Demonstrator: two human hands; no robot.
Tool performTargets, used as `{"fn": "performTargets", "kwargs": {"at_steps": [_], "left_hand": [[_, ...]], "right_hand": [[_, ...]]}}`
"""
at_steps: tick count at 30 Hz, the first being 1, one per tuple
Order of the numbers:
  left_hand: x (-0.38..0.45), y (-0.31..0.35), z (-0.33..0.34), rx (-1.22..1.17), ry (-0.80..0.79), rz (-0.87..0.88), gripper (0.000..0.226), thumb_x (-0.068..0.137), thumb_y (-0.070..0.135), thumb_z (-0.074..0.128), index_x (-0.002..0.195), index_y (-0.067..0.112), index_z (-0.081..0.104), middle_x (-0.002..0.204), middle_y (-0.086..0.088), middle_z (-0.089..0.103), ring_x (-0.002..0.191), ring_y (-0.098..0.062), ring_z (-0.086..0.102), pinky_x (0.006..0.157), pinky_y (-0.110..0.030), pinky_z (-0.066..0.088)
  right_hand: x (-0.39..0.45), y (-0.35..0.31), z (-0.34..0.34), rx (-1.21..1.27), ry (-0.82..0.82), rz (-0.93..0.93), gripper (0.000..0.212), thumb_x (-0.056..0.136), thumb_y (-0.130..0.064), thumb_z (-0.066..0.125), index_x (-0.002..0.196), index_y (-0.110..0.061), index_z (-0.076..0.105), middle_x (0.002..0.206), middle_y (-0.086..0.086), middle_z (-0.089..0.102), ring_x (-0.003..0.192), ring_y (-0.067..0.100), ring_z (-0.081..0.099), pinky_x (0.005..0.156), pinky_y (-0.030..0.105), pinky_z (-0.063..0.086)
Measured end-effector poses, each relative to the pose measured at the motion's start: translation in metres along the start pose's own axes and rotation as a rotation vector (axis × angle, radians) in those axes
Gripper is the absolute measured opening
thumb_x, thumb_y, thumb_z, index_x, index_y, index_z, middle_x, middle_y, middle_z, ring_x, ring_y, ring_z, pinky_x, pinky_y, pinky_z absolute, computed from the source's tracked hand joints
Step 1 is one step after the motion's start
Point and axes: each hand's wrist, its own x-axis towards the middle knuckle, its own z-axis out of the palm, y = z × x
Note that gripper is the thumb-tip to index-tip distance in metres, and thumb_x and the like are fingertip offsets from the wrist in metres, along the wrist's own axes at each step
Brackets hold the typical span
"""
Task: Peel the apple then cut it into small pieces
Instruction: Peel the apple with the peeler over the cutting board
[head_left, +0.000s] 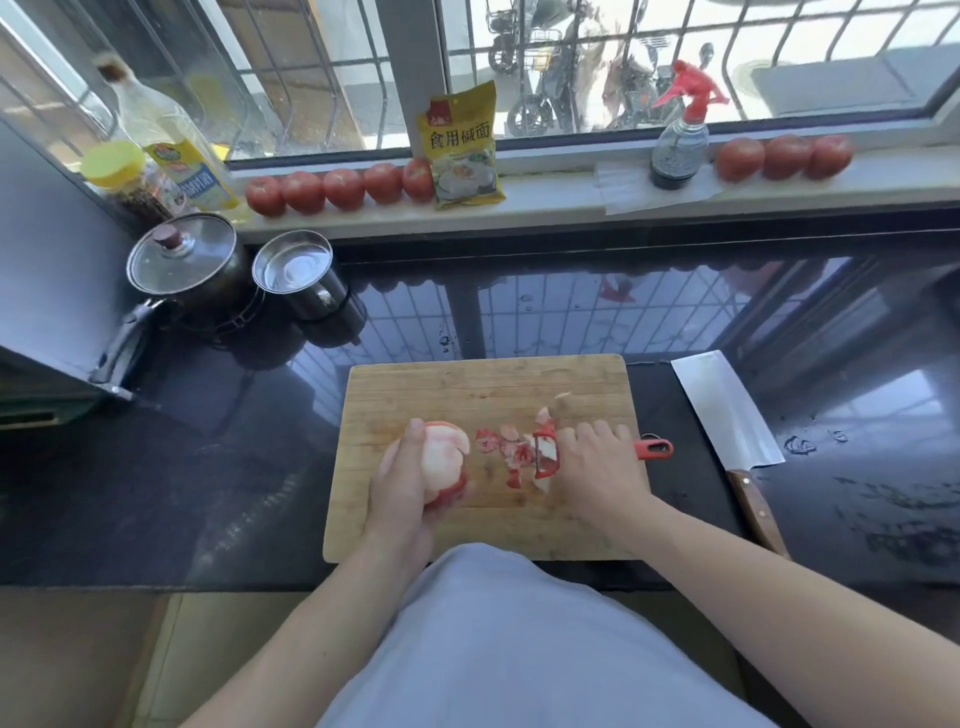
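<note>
Our left hand (402, 486) wraps around the half-peeled red apple (445, 460) at the left of the wooden cutting board (467, 384), while our right hand (597, 467) grips the red-handled peeler (546, 451), blade end pointing left toward the fruit. Between them lies a scatter of red peel strips (506, 448). Red skin remains low on the apple, so we judge peeling unfinished; the steel cleaver (727, 410) waits off the board's right edge, nearer our right hand.
</note>
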Motion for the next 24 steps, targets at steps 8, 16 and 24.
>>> {"fn": "performTargets", "kwargs": {"at_steps": [8,16,24], "left_hand": [[-0.001,0.003,0.001,-0.192,-0.042,-0.188,0.037,0.097,0.037,0.065,0.117,0.006,0.061,0.096,-0.022,0.07,0.092,-0.04,0.066,0.099,-0.059,0.054],[-0.002,-0.003,0.005,-0.021,-0.131,-0.195,0.045,0.099,0.049,0.061,0.114,0.008,0.069,0.099,-0.015,0.076,0.088,-0.025,0.074,0.103,-0.047,0.053],[0.007,-0.008,0.01,0.105,-0.036,-0.19,0.054,0.094,0.057,0.061,0.12,0.01,0.07,0.108,-0.017,0.077,0.101,-0.031,0.075,0.097,-0.054,0.057]], "right_hand": [[0.01,-0.003,0.009,0.063,0.137,-0.048,0.046,0.08,-0.023,0.066,0.125,-0.016,0.058,0.105,0.0,0.065,0.097,0.024,0.057,0.078,0.039,0.036],[-0.017,-0.027,-0.039,0.168,0.662,-0.424,0.01,0.078,-0.007,0.052,0.074,-0.016,0.055,0.069,0.002,0.051,0.065,0.026,0.044,0.064,0.039,0.038],[-0.019,-0.045,-0.034,0.076,0.732,-0.36,0.021,0.09,-0.004,0.044,0.074,-0.016,0.051,0.069,0.006,0.048,0.066,0.029,0.044,0.065,0.043,0.041]]}}
